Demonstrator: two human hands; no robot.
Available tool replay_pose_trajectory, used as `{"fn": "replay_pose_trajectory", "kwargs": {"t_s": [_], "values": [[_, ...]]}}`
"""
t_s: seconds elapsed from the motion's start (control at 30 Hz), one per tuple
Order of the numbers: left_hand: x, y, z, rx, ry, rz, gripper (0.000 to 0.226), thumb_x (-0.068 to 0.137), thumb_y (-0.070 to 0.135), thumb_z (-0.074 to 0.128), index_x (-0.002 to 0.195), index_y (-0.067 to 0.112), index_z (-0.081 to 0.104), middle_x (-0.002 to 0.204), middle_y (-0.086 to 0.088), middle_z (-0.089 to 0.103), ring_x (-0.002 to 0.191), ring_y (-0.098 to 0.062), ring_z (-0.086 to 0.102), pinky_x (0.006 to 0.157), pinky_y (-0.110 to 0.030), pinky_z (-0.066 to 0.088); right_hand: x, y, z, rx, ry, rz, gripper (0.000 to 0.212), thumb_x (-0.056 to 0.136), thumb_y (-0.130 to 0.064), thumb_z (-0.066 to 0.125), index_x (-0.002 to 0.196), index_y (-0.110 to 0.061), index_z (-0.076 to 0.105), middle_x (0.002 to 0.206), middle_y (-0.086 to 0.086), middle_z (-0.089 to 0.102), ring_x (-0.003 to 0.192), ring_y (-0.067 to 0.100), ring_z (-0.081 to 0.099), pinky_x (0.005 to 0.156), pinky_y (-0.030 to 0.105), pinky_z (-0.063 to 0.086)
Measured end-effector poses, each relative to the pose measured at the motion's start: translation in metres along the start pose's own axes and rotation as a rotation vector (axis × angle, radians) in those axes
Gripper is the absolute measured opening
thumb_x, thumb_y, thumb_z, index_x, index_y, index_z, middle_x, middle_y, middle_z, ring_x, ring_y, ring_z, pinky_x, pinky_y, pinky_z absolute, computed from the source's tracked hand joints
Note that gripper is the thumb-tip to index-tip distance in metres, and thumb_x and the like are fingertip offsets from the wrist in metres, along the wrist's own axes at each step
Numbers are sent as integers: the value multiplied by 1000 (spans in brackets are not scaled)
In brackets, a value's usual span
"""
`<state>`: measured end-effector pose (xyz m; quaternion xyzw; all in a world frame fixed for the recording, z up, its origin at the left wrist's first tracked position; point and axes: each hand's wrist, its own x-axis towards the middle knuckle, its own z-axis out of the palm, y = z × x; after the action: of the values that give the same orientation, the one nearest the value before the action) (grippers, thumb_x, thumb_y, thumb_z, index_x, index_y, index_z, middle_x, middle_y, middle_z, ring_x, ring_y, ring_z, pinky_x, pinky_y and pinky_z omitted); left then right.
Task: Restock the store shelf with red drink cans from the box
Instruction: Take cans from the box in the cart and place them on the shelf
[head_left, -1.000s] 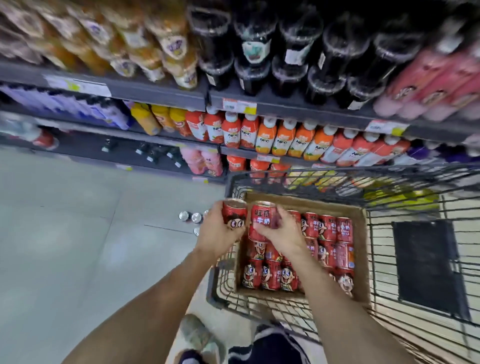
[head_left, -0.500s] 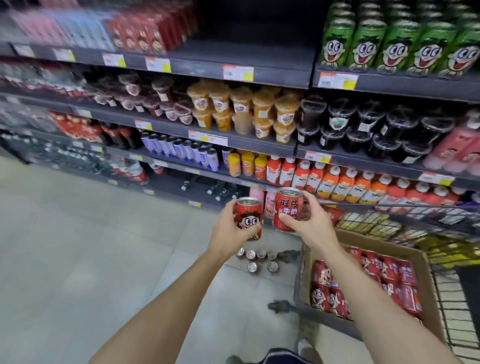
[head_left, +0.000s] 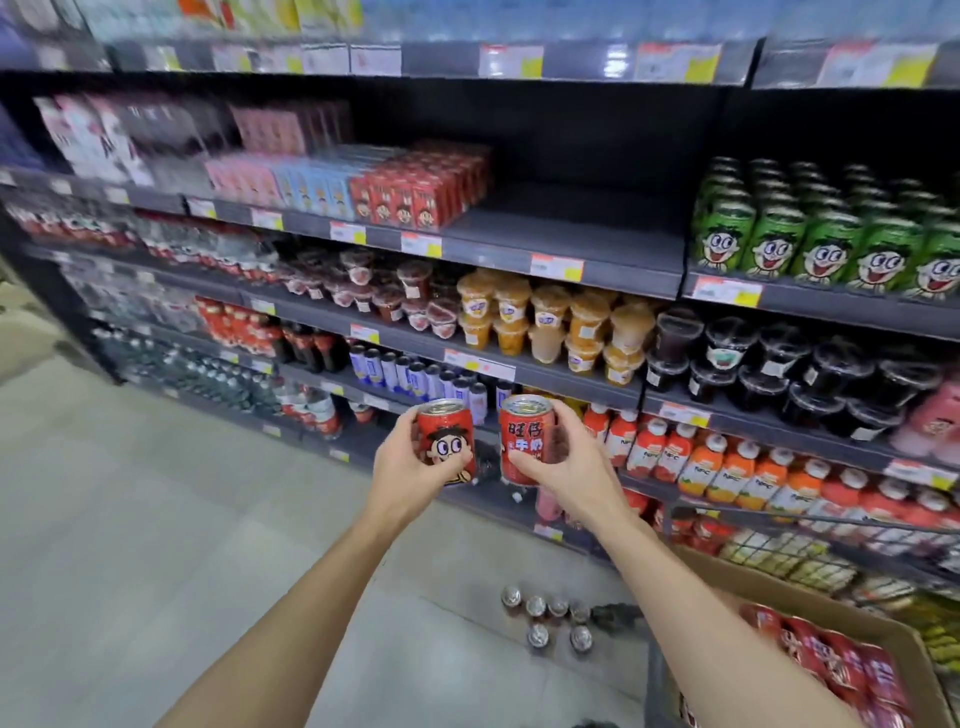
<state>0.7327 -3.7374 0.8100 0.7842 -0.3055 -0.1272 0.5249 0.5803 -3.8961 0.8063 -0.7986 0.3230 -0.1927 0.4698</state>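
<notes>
Left hand (head_left: 415, 467) and right hand (head_left: 566, 467) each grasp a red can (head_left: 447, 441) round its middle — rigid, smooth, likely weighty.

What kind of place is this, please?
Most likely a drinks aisle in a supermarket. Long shelves carry rows of bottles and cups, price tags line the shelf edges, and a wire trolley holds a cardboard box of red cans.

We see even, bright store light, wide-angle bending toward the edges, and motion blur smearing the left shelves (head_left: 130, 249).
</notes>
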Motion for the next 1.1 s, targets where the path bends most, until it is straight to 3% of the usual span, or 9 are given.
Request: {"fn": "replay_pose_trajectory", "kwargs": {"t_s": [0.13,0.33,0.47,0.57,0.73,0.8,0.9,1.0,1.1], "values": [[37,4,-20,32,19,18,70,69,29,87,127,29,48,107,14,65,92,10,62,80,-12,51,27,-25,4,24,17,-20,87,67,-59,79,142,-41,37,126,-12,63,110,6,62,96,39,55],[107,11,-36,29,1,46,73,72,35,85,132,29,44,111,18,62,93,8,63,85,-21,54,100,-45,12,38,77,-104,83,69,-55,80,139,-41,38,124,-9,62,108,7,62,93,36,55],[165,25,-41,26,-30,91,68,75,33,83,129,35,42,110,18,62,91,13,61,79,-13,52,155,-62,12,51,116,-138,74,75,-45,83,134,-43,39,116,-17,57,99,-4,58,80,18,46],[208,35,-43,56,-30,131,70,74,38,83,130,34,42,109,20,61,93,14,60,80,-12,51,193,-72,8,41,157,-147,69,75,-45,83,126,-50,36,111,-20,54,98,-3,58,84,23,49],[275,50,-36,45,-66,192,71,74,41,82,130,31,40,109,22,59,98,8,59,82,-12,47,243,-83,-1,33,231,-130,85,72,-52,82,141,-37,36,125,-7,58,107,11,61,92,35,54],[298,56,-30,54,-86,208,76,72,42,83,135,26,42,110,16,62,99,3,61,87,-21,50,256,-89,-4,16,255,-132,82,73,-46,83,140,-35,37,123,-7,61,104,10,63,91,33,54],[331,62,-20,75,-148,271,66,74,34,83,127,28,44,106,16,61,96,5,60,80,-14,49,276,-97,-8,6,295,-113,82,75,-44,83,141,-35,35,120,-12,58,104,8,61,89,29,51],[363,62,-16,69,-208,328,77,73,40,83,135,25,41,118,11,62,106,-2,60,88,-22,50,295,-106,-10,18,354,-101,81,76,-43,82,141,-34,35,115,-16,54,100,5,59,89,31,52],[395,61,-16,46,-256,383,80,72,42,83,137,26,41,121,13,61,107,3,59,92,-26,52,317,-114,-10,5,417,-94,83,77,-42,82,144,-32,33,116,-14,52,101,5,57,86,27,51]]}}
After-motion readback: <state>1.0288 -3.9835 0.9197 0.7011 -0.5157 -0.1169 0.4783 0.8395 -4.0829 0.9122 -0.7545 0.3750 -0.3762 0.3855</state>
